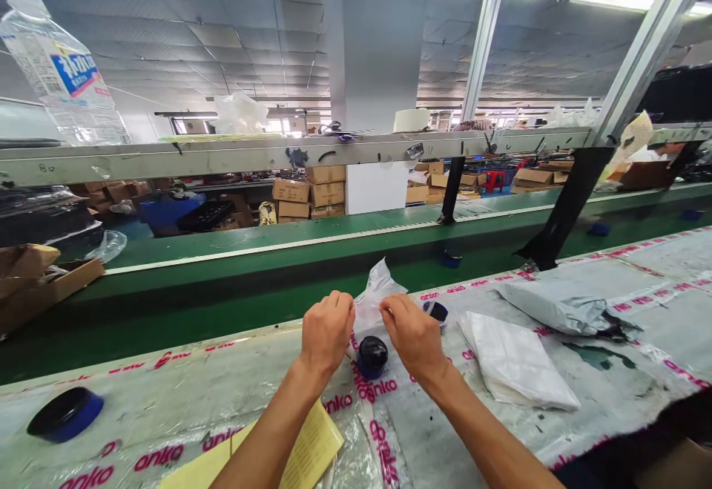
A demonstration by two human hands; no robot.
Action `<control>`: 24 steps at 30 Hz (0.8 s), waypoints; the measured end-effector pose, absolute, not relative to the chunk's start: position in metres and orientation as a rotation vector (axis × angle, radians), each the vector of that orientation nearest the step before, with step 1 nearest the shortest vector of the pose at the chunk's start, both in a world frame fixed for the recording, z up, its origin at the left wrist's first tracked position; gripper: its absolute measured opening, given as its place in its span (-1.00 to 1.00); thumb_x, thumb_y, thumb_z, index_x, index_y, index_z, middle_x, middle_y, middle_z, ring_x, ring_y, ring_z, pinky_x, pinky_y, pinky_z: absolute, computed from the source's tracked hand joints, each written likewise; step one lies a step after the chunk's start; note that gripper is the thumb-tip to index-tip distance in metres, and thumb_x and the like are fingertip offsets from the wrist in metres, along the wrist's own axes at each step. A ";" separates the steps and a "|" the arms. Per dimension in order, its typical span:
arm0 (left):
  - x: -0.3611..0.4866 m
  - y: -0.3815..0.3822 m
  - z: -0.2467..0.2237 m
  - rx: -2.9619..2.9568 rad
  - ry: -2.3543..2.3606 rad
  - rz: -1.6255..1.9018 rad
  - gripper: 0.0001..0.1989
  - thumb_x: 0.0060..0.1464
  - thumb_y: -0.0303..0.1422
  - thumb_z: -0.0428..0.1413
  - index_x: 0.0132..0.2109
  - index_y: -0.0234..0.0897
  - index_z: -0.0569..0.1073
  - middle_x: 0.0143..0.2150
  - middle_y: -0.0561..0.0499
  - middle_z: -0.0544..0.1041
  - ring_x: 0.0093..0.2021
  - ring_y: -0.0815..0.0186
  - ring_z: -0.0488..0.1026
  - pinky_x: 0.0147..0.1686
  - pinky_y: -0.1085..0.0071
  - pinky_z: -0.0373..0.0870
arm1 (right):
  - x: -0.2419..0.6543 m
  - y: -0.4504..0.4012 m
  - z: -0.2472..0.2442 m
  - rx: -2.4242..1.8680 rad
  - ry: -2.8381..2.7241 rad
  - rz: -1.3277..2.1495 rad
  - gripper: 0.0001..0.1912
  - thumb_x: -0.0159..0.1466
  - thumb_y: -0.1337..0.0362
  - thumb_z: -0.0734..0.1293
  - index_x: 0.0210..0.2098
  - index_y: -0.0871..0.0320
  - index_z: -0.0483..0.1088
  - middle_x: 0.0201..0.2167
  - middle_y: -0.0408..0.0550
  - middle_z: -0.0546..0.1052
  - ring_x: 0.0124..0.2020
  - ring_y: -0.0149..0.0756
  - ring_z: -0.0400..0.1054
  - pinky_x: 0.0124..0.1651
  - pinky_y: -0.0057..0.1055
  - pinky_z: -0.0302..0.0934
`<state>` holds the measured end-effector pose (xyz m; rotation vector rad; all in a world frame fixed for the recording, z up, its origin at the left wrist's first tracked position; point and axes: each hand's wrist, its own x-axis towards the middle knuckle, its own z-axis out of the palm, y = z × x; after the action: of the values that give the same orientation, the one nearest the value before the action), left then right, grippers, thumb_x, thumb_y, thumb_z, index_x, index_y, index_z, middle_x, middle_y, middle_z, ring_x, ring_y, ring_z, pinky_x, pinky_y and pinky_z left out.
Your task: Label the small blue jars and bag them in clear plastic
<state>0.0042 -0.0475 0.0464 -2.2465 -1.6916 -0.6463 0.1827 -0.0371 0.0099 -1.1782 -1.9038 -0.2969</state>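
Between my hands a thin translucent plastic bag stands up, its top crumpled. My left hand has its fingers curled closed on the bag's left edge. With fingers pinched, my right hand grips the right edge. Just below the bag, a round black and blue object rests on the printed plastic table cover. Another round piece, partly under plastic, lies behind my right hand. A larger black and blue round object sits at the far left.
A stack of white bags and a grey plastic package lie to the right. Yellow paper is under my left forearm. Beyond the table runs a green conveyor, with a blue round piece and a black post.
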 end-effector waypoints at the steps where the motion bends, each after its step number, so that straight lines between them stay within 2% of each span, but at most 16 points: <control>1: 0.004 -0.043 0.040 -2.249 -1.727 -0.603 -0.85 0.31 -0.45 -0.02 -0.19 -0.24 0.43 -0.21 -0.02 0.53 -0.21 0.21 0.48 -0.30 0.36 0.23 | 0.180 -0.033 0.003 -1.187 -1.943 -0.314 -0.81 0.43 0.37 0.18 -0.26 0.14 0.40 -0.31 -0.05 0.54 -0.30 -0.29 0.45 -0.29 -0.44 0.21; 4: 0.005 -0.039 0.022 -2.289 -1.816 -0.467 -0.90 0.28 -0.46 0.03 -0.18 -0.26 0.44 -0.21 -0.04 0.55 -0.23 0.18 0.52 -0.39 0.37 0.19 | 0.178 -0.028 -0.018 -1.225 -2.034 -0.348 -0.77 0.40 0.42 0.19 -0.34 0.15 0.40 -0.40 -0.06 0.53 -0.42 -0.31 0.42 -0.43 -0.45 0.10; 6: 0.004 -0.041 0.013 -2.335 -1.852 -0.403 -0.92 0.26 -0.47 0.05 -0.17 -0.26 0.44 -0.20 -0.04 0.56 -0.22 0.18 0.53 -0.39 0.37 0.19 | 0.181 -0.029 -0.028 -1.252 -2.070 -0.354 -0.77 0.39 0.44 0.19 -0.35 0.15 0.40 -0.40 -0.06 0.52 -0.42 -0.31 0.42 -0.46 -0.46 0.08; 11: 0.001 -0.052 0.008 -2.476 -1.858 -0.344 -0.91 0.27 -0.43 0.02 -0.16 -0.21 0.42 -0.18 0.03 0.57 -0.19 0.25 0.53 -0.32 0.41 0.21 | 0.195 -0.043 -0.034 -1.272 -2.137 -0.305 -0.80 0.40 0.42 0.20 -0.31 0.12 0.40 -0.30 -0.09 0.54 -0.34 -0.34 0.46 -0.37 -0.49 0.18; 17: -0.006 -0.061 0.015 -2.624 -1.763 -0.237 -0.87 0.23 -0.48 0.01 -0.17 -0.20 0.42 -0.19 0.05 0.56 -0.19 0.26 0.52 -0.30 0.41 0.23 | 0.205 -0.064 -0.040 -1.201 -2.190 -0.241 -0.79 0.40 0.41 0.16 -0.25 0.11 0.40 -0.21 -0.02 0.54 -0.26 -0.28 0.46 -0.23 -0.40 0.32; 24: -0.010 -0.067 0.015 -2.738 -1.540 -0.096 -0.84 0.19 -0.55 0.02 -0.19 -0.22 0.43 -0.15 0.00 0.54 -0.13 0.23 0.49 -0.20 0.39 0.32 | 0.210 -0.081 -0.041 -1.057 -2.266 -0.178 -0.80 0.37 0.45 0.19 -0.26 0.11 0.41 -0.25 -0.06 0.53 -0.24 -0.31 0.45 -0.20 -0.43 0.32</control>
<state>-0.0104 -0.0669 0.0154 -2.7376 -1.5399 -0.0956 0.2103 -0.0813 -0.0408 -1.0567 -2.2656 -0.1784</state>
